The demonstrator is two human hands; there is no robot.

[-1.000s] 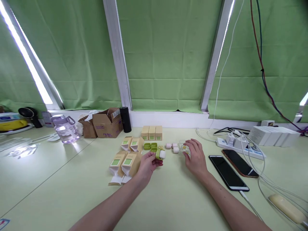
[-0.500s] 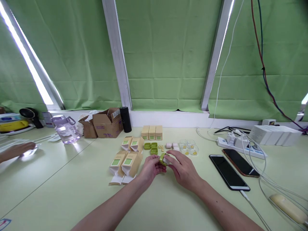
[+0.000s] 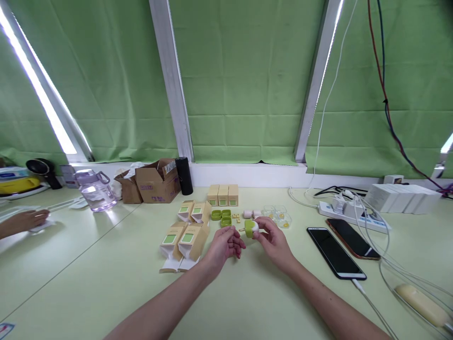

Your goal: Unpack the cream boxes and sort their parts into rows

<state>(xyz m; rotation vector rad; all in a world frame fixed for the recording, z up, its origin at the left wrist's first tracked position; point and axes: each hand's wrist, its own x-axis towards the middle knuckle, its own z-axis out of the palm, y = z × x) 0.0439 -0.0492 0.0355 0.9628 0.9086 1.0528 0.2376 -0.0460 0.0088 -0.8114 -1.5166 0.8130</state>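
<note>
My right hand (image 3: 273, 240) pinches a small rounded green-and-white piece (image 3: 249, 228), its green part facing left and its white end against my fingers. A thin pale bit sticks out of its left side. Just left of it is my left hand (image 3: 226, 243), palm up with loosely curled, parted fingers and nothing visible in them. Beyond my hands lie several green square cups (image 3: 226, 221), tiny yellow pieces (image 3: 236, 216), white-pink cylinders (image 3: 252, 214) and a clear tray (image 3: 283, 215) with yellow spots inside.
Opened cartons with green labels (image 3: 189, 237) stand left of my hands, small closed boxes (image 3: 222, 195) behind. Two phones (image 3: 336, 252), cables and a power strip (image 3: 354, 215) lie right. Left are a water bottle (image 3: 95, 191), a cardboard box (image 3: 157, 182) and another person's hand (image 3: 31, 220).
My right hand has drawn the green-and-white piece away from my left hand, slightly right, and turned it. My left fingers have let go of it. The other person's hand shifted slightly.
</note>
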